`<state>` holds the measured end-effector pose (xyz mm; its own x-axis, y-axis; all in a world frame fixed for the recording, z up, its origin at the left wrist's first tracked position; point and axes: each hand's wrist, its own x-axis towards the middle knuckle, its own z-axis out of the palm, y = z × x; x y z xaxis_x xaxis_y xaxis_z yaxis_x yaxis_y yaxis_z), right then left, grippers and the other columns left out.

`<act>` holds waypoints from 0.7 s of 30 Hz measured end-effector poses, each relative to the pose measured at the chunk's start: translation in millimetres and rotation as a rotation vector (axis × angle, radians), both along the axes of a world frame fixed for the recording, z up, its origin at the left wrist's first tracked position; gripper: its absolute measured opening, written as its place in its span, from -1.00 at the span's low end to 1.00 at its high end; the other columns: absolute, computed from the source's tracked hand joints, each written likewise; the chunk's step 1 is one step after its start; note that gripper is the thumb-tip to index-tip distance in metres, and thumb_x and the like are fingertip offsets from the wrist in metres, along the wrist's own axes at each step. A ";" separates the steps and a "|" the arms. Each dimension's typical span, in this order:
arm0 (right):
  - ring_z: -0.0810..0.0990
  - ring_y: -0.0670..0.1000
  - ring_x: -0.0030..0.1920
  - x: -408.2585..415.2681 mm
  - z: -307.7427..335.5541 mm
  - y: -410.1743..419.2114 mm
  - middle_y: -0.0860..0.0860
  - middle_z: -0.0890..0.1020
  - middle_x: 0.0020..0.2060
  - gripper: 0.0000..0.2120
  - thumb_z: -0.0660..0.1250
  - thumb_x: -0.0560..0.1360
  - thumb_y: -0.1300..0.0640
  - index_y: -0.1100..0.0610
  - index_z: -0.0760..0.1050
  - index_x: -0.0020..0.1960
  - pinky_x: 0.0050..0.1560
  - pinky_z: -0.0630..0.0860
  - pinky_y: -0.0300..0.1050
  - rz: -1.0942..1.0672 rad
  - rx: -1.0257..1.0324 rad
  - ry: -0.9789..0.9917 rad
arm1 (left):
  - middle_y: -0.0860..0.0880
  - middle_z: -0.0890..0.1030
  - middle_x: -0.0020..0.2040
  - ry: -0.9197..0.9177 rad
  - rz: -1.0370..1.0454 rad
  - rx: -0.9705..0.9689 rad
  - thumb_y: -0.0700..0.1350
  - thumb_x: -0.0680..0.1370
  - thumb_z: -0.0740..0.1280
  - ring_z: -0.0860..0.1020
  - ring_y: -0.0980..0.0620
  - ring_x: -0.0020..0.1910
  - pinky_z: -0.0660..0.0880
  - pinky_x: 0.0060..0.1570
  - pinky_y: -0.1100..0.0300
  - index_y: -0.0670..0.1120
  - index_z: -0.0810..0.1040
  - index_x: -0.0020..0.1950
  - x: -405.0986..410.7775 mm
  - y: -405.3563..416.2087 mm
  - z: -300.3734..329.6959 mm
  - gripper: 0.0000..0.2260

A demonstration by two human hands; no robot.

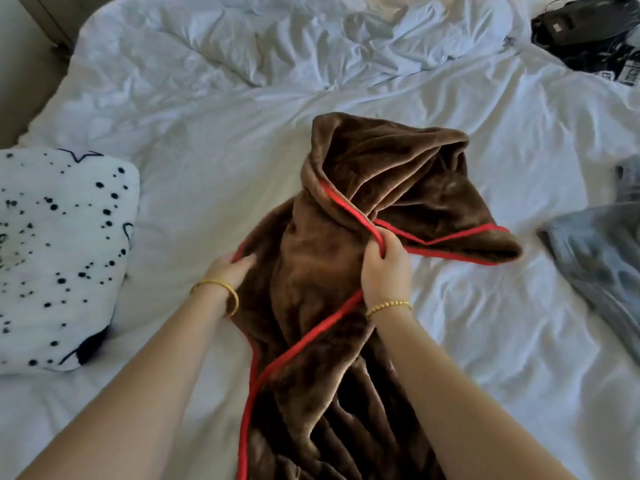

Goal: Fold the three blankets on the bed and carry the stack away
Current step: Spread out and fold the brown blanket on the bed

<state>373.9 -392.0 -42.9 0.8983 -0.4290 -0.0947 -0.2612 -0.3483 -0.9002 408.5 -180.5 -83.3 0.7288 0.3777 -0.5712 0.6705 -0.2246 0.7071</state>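
A brown fleece blanket [349, 258] with a red border is bunched up in the middle of the bed, lifted off the sheet and hanging toward me. My left hand [232, 268] grips its left red edge. My right hand [385, 268] is closed on the red border near the blanket's centre. A white blanket with black spots [59, 244] lies folded at the left. A grey blanket [602, 261] lies crumpled at the right edge, partly out of view.
The bed [207, 140] is covered by a wrinkled white duvet. Black items with cables [575, 26] lie at the far right corner. A strip of floor or wall shows at the far left.
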 end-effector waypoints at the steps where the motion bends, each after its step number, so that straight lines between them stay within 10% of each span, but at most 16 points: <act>1: 0.53 -0.06 -0.10 -0.5 2.4 21.4 -0.04 0.59 -0.14 -0.76 0.18 0.54 0.19 0.10 0.55 0.13 -0.07 0.36 -0.28 0.224 0.039 0.067 | -0.22 0.61 0.11 0.049 -0.036 -0.104 0.09 0.52 0.30 0.59 -0.17 0.08 0.48 0.19 -0.09 -0.14 0.57 0.17 -3.4 -2.4 2.2 -0.63; 4: 0.48 -0.18 -0.13 -9.6 -0.5 61.6 -0.16 0.55 -0.19 -0.75 0.24 0.55 0.01 0.05 0.58 0.14 0.02 0.39 -0.32 0.866 0.127 0.376 | -0.17 0.58 0.19 0.159 -0.014 -0.219 0.41 0.43 0.13 0.53 -0.17 0.18 0.41 0.28 -0.09 -0.12 0.53 0.25 -2.2 -1.2 4.7 -0.30; 7: 0.50 -0.08 -0.15 -2.0 -12.3 31.2 0.04 0.63 -0.18 -0.79 0.20 0.55 0.12 0.17 0.59 -0.04 0.00 0.49 -0.08 0.367 0.037 0.176 | -0.14 0.55 0.23 0.130 -0.122 -0.071 0.50 0.37 0.04 0.51 -0.16 0.21 0.39 0.29 -0.05 -0.12 0.50 0.29 11.6 -2.2 6.7 -0.18; 9: 0.47 0.08 0.11 8.4 -26.5 -9.8 0.15 0.54 0.13 -0.74 0.17 0.55 0.18 0.18 0.50 0.19 0.17 0.39 0.00 0.028 -0.317 0.219 | -0.12 0.57 0.19 0.071 -0.184 -0.008 0.48 0.37 0.09 0.53 -0.14 0.16 0.41 0.23 0.02 -0.10 0.50 0.28 22.3 -10.1 13.9 -0.21; 13: 0.35 0.18 0.33 9.6 -59.6 -55.7 0.18 0.37 0.34 -0.44 0.20 0.54 -0.10 0.22 0.26 0.40 0.34 0.31 0.04 0.178 -0.276 0.672 | -0.15 0.48 0.30 0.051 -0.234 0.119 0.08 0.46 0.35 0.46 -0.16 0.26 0.38 0.27 0.03 -0.13 0.30 0.39 33.8 -44.7 10.4 -0.42; 18: 0.55 -0.03 -0.03 -12.7 -66.8 -43.1 -0.06 0.58 -0.10 -0.65 0.33 0.48 -0.05 0.09 0.48 0.20 -0.12 0.43 -0.24 0.454 0.096 0.621 | -0.19 0.38 0.38 0.051 -0.225 0.097 -0.15 0.59 0.17 0.38 -0.18 0.34 0.29 0.31 0.04 -0.15 0.18 0.45 5.7 -96.9 -2.3 -0.56; 21: 0.58 0.00 -0.04 -30.7 -62.7 -67.8 -0.06 0.64 -0.15 -0.74 0.28 0.49 0.15 0.09 0.56 0.16 -0.06 0.47 -0.21 0.155 0.126 0.470 | -0.15 0.54 0.18 -0.024 -0.128 -0.109 -0.09 0.58 0.23 0.47 -0.16 0.24 0.39 0.14 0.08 -0.15 0.35 0.31 -8.3 -107.9 -4.2 -0.68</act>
<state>343.2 -459.9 -105.6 0.7983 -0.2532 -0.5464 -0.6020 -0.3117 -0.7351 400.2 -288.4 -87.5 0.7808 0.2171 -0.5858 0.6241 -0.2280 0.7473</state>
